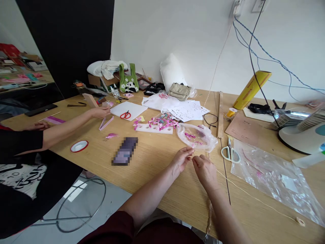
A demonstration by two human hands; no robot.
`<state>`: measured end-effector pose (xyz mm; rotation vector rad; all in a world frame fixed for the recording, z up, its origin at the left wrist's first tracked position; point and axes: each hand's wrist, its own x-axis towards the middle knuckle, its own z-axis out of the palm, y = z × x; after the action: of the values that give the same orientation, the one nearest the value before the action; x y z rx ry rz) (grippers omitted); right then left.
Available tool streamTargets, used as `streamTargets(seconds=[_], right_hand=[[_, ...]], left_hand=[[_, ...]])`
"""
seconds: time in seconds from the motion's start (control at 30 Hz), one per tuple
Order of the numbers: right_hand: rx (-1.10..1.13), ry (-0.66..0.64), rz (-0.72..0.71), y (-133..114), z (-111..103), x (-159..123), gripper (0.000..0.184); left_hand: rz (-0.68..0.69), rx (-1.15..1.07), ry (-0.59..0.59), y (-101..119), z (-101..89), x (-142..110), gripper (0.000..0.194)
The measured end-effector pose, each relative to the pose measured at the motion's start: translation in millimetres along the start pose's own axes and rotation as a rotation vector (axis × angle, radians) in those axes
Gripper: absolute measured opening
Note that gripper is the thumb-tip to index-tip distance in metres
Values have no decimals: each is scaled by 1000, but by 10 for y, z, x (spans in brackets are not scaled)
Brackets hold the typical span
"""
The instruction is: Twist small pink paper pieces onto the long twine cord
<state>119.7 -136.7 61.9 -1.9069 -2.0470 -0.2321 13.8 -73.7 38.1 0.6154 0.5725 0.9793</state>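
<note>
Close together over the table's front part, my left hand point(182, 159) and my right hand point(204, 171) both pinch with closed fingertips. Between them a fine pale thread point(194, 153) just shows; its ends are hidden by my fingers. A cream cord point(250, 195) runs from beside my right wrist to a small spool point(300, 221) at the right. Just beyond my hands lies a clear plastic bag point(181, 134) with pink petal-like pieces point(190, 136) in it. White-handled scissors point(230, 155) lie to the right of my right hand.
A co-worker's hand point(101, 112) reaches in from the left. Around lie a phone point(125, 151), a foam strip point(154, 128) with pink flowers, a roll of tape point(79, 146), red scissors point(125, 115), a flat plastic bag point(275, 181) and a fan point(303, 135).
</note>
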Motion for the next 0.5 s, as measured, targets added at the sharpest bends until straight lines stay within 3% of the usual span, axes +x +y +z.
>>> streamTargets(seconds=[0.5], right_hand=[[2, -59, 8, 23, 24, -5, 29]], left_hand=[[-10, -73, -81, 31, 6, -22, 25]])
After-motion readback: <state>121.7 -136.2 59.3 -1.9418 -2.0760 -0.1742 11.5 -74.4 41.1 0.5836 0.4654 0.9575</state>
